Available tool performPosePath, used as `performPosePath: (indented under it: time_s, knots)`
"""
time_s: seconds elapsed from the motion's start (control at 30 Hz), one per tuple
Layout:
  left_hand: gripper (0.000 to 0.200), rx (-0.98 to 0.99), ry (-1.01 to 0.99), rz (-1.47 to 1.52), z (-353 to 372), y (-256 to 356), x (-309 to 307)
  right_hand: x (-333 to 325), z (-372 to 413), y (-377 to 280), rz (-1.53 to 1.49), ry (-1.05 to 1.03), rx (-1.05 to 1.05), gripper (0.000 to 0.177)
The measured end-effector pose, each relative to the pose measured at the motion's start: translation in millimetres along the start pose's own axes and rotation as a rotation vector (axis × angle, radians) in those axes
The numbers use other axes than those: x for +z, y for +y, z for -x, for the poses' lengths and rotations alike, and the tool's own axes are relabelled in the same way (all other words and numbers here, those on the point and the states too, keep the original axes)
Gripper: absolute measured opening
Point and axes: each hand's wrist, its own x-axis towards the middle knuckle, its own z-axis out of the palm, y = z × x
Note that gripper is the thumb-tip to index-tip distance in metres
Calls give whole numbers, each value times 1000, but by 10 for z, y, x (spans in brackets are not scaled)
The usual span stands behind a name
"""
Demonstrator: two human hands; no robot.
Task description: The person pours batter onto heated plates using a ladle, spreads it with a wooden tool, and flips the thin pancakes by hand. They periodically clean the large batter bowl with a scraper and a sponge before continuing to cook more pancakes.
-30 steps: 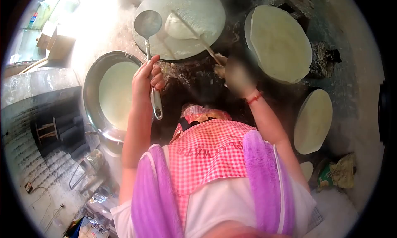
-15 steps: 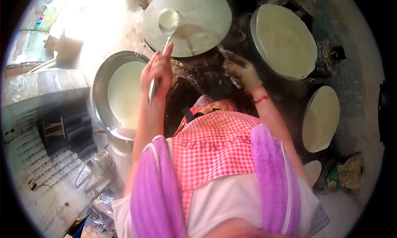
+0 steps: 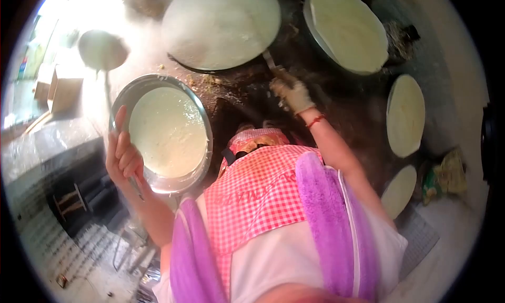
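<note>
My left hand (image 3: 125,154) is closed round the handle of a ladle (image 3: 103,51), which is raised at the left with its bowl blurred. Close beside that hand stands a wide metal basin (image 3: 209,140) holding pale, creamy batter (image 3: 168,132). Ahead, a round griddle (image 3: 202,70) carries a thin, pale layer of batter (image 3: 218,26), with steam over it. My right hand (image 3: 292,94), in a soiled glove, is closed round a narrow metal handle (image 3: 269,59) at the griddle's near right edge. Whether this handle belongs to the griddle or to a tool, I cannot tell.
On the right, a second round pan (image 3: 311,29) bears a pale flat sheet (image 3: 347,29). Further pale rounds lie nearer, one (image 3: 405,116) above another (image 3: 399,191). A crumpled bag (image 3: 450,174) sits at far right. Cardboard boxes (image 3: 63,95) stand at left.
My left hand has carried the ladle from over the griddle to the left, past the basin. Batter now covers the griddle where a brown patch showed. My right hand keeps its grip.
</note>
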Motion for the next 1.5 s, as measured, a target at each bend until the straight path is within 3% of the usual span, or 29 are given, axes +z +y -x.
performPosePath:
  time_s: [0.03,0.07,0.1,0.13,0.17,0.23,0.37,0.4,0.43,0.47,0.53,0.57,0.67,0.7,0.77,0.9,1.0,1.03,1.07,1.1,1.17,1.23,1.3,1.37,1.5]
  knots:
    - [53,-39,54,-113,-2,59,-51,120,-29,218,176,-68,-255,41]
    - [51,-116,119,-75,10,165,-151,287,201,-27,235,-228,-83,43]
    - [51,-144,224,247,-7,89,-8,364,61,356,337,-262,-300,50]
    - [53,-222,210,432,-3,166,-161,411,298,33,481,-231,-178,56]
    - [53,-277,202,483,-80,119,-191,420,142,413,433,-151,-514,52]
    - [53,-373,159,472,-262,-78,-168,252,478,67,320,-198,-100,43]
    - [53,-446,111,457,-239,-459,-146,-516,1142,-248,-117,234,-232,29]
    - [53,-453,90,460,-216,-541,-124,-814,1115,-143,-197,391,-519,26]
    - [53,-449,64,463,-245,-624,-118,-1114,1077,-161,-291,311,-522,32]
    - [53,-443,35,457,-283,-737,-88,-1436,979,-77,-882,-95,-585,41]
    - [53,-427,-19,437,-328,-944,19,-1905,1040,-54,-1123,-358,-189,38]
    - [53,-419,-41,424,-379,-1045,69,-1977,1110,-132,-373,305,-223,29]
    - [53,-380,-133,377,-490,-1327,277,-2601,1019,-216,-392,595,-545,21]
    - [53,-365,-169,349,-536,-1388,362,-2987,760,-36,-336,739,-637,27]
    - [53,-321,-229,286,-629,-1510,541,-3498,501,37,-645,661,-577,23]
    - [55,-148,-131,152,-842,-1833,855,-3800,219,-541,-690,777,-354,27]
    - [56,-283,56,386,-1116,-2075,1174,-4104,-189,-583,50,892,-144,46]
    - [57,-353,145,506,-1181,-2137,1271,-4235,-377,-506,55,870,-144,46]
    - [56,-306,243,516,-1218,-2250,1359,-4251,-478,-550,265,784,-186,52]
    - [56,-414,248,543,-1245,-2260,1327,-4259,-525,-567,216,760,-201,50]
    - [56,-400,313,566,-1220,-2305,1283,-4227,-577,-663,119,710,-228,50]
    - [53,-372,321,523,-1154,-2321,1235,-4293,-661,-696,111,640,-3,53]
    - [52,-325,299,522,-1057,-2331,1188,-4103,-457,-957,114,647,49,51]
    - [50,-349,240,553,-975,-2297,1088,-4396,-598,-686,1286,508,-153,74]
    - [50,-359,265,513,-818,-2118,932,-3914,-139,-1351,1332,641,-87,100]
